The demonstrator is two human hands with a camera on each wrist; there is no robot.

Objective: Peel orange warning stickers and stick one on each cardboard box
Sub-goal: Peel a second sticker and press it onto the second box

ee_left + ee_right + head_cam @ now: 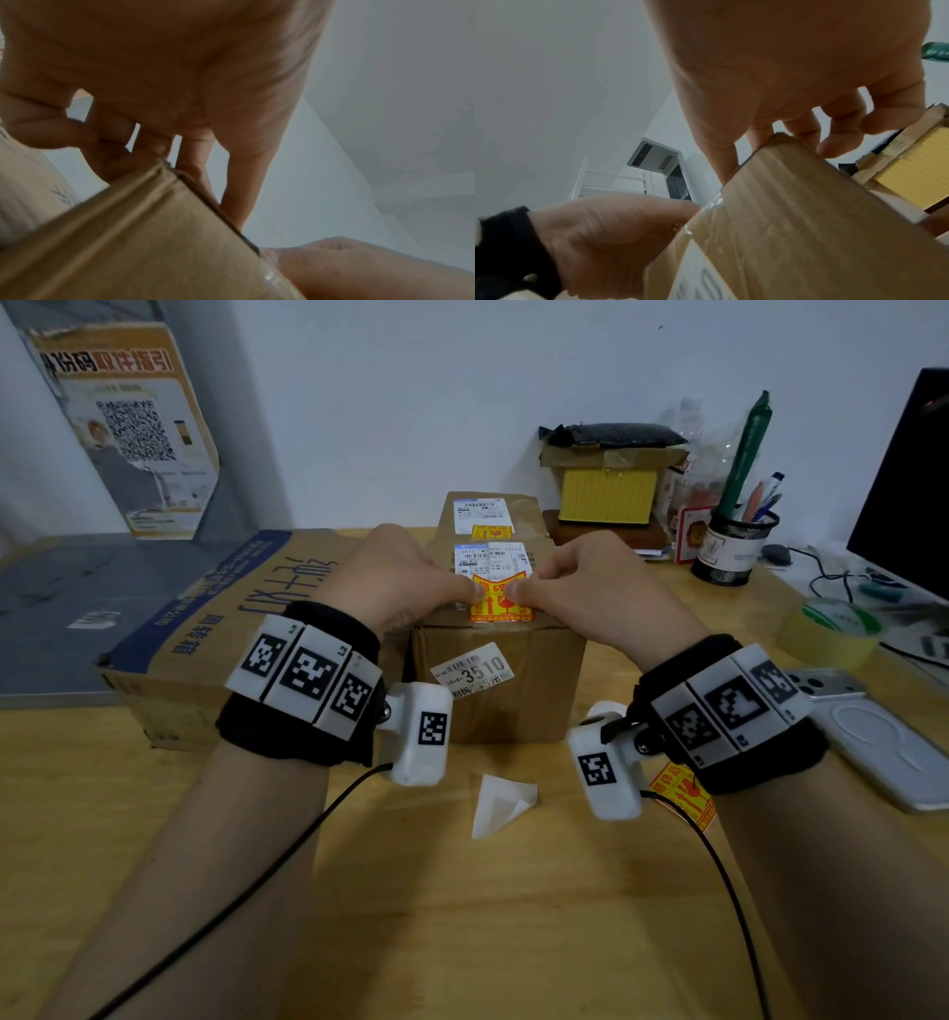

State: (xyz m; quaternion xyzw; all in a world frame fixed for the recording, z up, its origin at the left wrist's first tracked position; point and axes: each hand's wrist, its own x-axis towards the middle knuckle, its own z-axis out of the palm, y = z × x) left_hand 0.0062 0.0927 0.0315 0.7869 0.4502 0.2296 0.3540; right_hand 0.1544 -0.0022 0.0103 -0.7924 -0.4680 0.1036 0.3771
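Note:
An orange warning sticker [502,608] lies on top of the near cardboard box [503,695], close to its front edge. My left hand [459,583] and right hand [531,585] rest on the box top, and both thumbs press the sticker at its middle. The wrist views show the box corner [154,233] [808,223] with fingers [192,160] [803,130] reaching down onto its top. Behind it stands a second box [524,516], which bears an orange sticker [490,532]. A large flat carton [231,618] lies to the left.
A white backing scrap [500,806] lies on the wooden desk in front of the box. More orange stickers [683,796] lie under my right wrist. To the right are a phone [883,752], a tape roll [827,631], a pen holder [734,546] and a monitor [909,495].

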